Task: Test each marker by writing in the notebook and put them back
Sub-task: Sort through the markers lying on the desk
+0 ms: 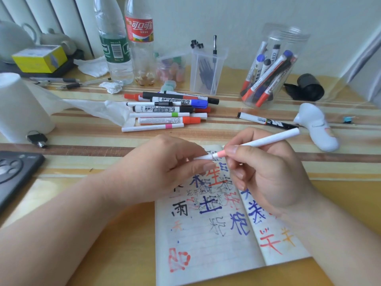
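The white cap (203, 157) is pinched by the curled thumb and fingers (185, 150) of the left hand (165, 168), above the open notebook (206, 244) on the desk (103, 234). The slim white marker (268, 139) is held almost level, and its pink collar is exposed at the cap joint. The barrel is gripped by the right hand (268, 172) just behind the collar. The marker is judged light, stiff and smooth, so a hold close to the joint is advised.
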Motion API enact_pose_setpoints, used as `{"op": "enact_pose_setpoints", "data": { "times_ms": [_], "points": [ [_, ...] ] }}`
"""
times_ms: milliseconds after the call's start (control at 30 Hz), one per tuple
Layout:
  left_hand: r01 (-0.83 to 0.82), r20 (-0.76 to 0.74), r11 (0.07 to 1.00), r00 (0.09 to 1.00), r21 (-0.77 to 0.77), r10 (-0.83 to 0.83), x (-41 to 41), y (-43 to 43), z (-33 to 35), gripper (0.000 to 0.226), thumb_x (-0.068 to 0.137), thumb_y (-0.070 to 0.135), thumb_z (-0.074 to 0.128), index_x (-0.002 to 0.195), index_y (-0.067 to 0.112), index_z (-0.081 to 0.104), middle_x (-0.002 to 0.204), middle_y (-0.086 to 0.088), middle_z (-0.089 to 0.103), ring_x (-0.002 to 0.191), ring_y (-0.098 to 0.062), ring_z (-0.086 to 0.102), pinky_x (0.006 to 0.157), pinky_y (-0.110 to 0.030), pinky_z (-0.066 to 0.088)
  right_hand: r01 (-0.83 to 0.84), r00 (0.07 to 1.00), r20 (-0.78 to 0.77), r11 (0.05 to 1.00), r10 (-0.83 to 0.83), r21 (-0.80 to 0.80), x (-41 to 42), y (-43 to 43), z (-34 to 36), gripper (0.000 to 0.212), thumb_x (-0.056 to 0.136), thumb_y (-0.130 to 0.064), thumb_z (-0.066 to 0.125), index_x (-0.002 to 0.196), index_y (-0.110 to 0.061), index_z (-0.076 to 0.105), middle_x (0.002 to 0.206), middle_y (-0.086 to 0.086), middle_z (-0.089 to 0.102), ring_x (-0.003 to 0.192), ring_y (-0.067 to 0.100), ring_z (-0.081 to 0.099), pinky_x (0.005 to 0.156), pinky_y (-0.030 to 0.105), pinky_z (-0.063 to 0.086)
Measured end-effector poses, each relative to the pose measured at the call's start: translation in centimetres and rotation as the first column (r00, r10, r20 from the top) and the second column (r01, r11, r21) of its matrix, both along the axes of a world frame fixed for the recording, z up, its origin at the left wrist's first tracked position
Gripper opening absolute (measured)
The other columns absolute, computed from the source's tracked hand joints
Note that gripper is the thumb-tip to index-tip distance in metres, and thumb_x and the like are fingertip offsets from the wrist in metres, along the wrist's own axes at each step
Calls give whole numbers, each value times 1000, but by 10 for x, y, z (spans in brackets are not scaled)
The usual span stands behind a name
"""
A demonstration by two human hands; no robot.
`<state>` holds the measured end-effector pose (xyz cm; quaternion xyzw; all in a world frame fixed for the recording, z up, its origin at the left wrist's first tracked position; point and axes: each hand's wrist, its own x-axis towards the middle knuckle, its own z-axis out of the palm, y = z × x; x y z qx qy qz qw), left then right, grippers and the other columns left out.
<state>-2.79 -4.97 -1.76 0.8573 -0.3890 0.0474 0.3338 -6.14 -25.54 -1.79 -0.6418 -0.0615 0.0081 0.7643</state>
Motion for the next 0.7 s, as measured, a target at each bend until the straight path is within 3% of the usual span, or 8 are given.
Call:
{"op": "enact_pose_setpoints", "data": {
  "times_ms": [200,333,467,600,700],
  "points": [
    [-4,44,998,999,-62,7,0,2,-3,29,99,38,60,71,30,56,56,14,43,55,-5,45,53,-13,30,-94,995,31,995,96,-34,-3,1,2,11,82,-11,68,74,-13,76,63,12,63,44,16,44,40,23,37],
    [-37,107,995,993,-92,47,-1,0,-5,33,99,36,61,78,12,69,57,7,49,56,-11,47,51,-21,37,-84,996,-2,996,84,-6,-6,5,5,16,83,-13,72,68,-18,76,60,11,60,40,13,39,37,19,33],
    [-50,171,991,983,-124,71,-3,-4,-4,34,99,31,62,73,10,66,58,5,53,55,-13,50,52,-28,41,-33,998,-48,999,35,39,-7,10,7,13,77,-18,70,66,-13,74,56,10,54,37,14,37,35,20,33],
    [-25,118,993,992,-119,39,0,-4,-11,44,101,39,57,67,12,57,56,5,48,54,-14,47,51,-33,40,-19,996,-82,1000,17,-20,-3,10,2,33,79,-20,71,81,12,64,55,8,50,39,16,37,37,22,34],
    [-42,40,996,998,-73,45,5,-7,-16,46,99,52,50,68,19,54,57,5,49,56,-14,48,52,-37,42,25,999,-29,995,-28,-100,1,9,2,20,90,-12,69,84,7,64,55,2,52,44,16,41,41,28,40]
  ]
}}
